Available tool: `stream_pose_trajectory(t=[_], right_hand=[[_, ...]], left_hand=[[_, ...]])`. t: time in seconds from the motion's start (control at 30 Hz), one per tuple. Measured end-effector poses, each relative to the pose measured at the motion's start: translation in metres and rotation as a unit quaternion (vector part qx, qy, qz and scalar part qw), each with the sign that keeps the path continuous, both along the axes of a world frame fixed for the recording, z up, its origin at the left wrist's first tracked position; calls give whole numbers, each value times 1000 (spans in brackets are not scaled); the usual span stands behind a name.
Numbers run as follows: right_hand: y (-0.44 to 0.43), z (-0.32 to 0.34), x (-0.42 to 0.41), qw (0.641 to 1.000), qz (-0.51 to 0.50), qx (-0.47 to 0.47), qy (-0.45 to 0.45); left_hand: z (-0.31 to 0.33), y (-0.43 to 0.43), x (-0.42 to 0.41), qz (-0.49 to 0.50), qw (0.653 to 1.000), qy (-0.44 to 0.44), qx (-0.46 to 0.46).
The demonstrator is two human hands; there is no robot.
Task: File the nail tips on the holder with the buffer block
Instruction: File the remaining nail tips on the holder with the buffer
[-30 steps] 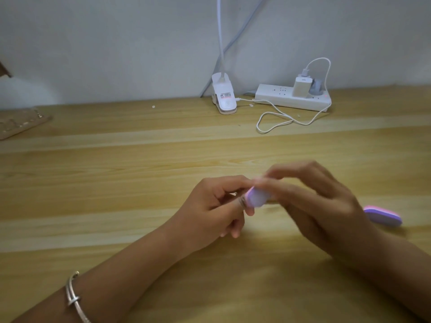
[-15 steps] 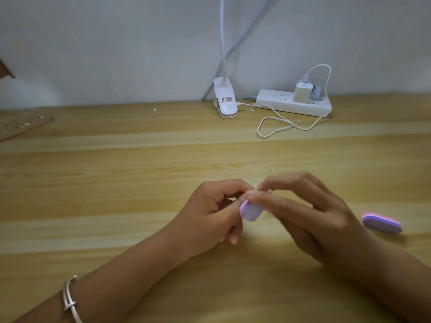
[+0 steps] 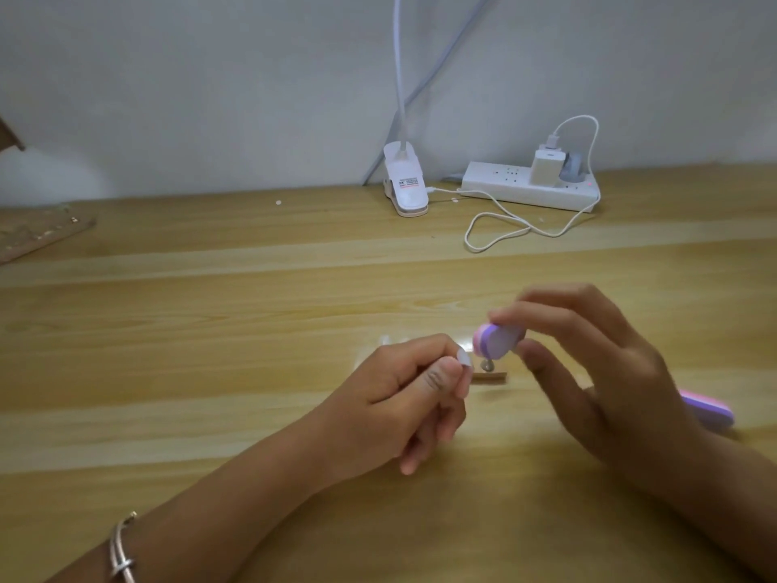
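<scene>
Bench [image 3: 210, 414]: pale wood with long grain bands running left to right and a satin sheen, and a plain grey-white wall [image 3: 210, 98] behind. At the rear edge are a white clip lamp base [image 3: 405, 189], a white power strip [image 3: 504, 185] with a square charger [image 3: 546, 167], and a looped white cable [image 3: 500, 229]. Buffer block [image 3: 496, 340]: small and rounded, with pink and purple layers under a pale lilac face. Your right hand [image 3: 597, 363] holds it off the bench, grip pinched on it with thumb and forefinger, other fingers spread. Its long axis is near level, rounded end pointing left at the nail tip [image 3: 464, 356], just apart. The nail tip is pale, translucent and curved, pinched in the grip of your left hand [image 3: 403, 389]. Holder [image 3: 488, 372]: a thin wire coil on a small flat base, on the bench below the block; I cannot tell if the tip sits on it. A second block [image 3: 710, 408] in the same colours lies flat behind your right wrist. Silver bracelet [image 3: 122, 553] on the left wrist.
</scene>
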State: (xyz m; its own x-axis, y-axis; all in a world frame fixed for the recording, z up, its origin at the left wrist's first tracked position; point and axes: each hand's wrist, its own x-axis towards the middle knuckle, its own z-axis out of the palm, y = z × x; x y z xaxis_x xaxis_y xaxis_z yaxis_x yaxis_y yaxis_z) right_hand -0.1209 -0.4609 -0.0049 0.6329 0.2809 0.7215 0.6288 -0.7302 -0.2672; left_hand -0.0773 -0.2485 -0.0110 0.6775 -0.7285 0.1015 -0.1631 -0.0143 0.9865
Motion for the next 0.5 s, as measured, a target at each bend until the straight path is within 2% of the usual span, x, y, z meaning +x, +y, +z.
stream_pose_trajectory(t=[0.1,0.17,0.27,0.33,0.43,0.5], right_hand=[[15,-6,-8,998,51,-44,-5],[13,-6,-4,997,32,-66,-19],[2,-2,3,999,-22,-25,-19],[6,-2,-2,1000,-7,-4,-27],[19,-6,-10,995,40,-72,-57],[13,-6,-4,991,7,-111,-72]], left_hand=[[1,2,0,-12,1000,-2,-3],[3,4,2,-25,999,18,-8],[6,6,3,-43,997,57,-12],[7,5,3,-52,996,66,-14],[8,5,2,-73,995,57,-23],[9,6,2,-75,995,66,-22]])
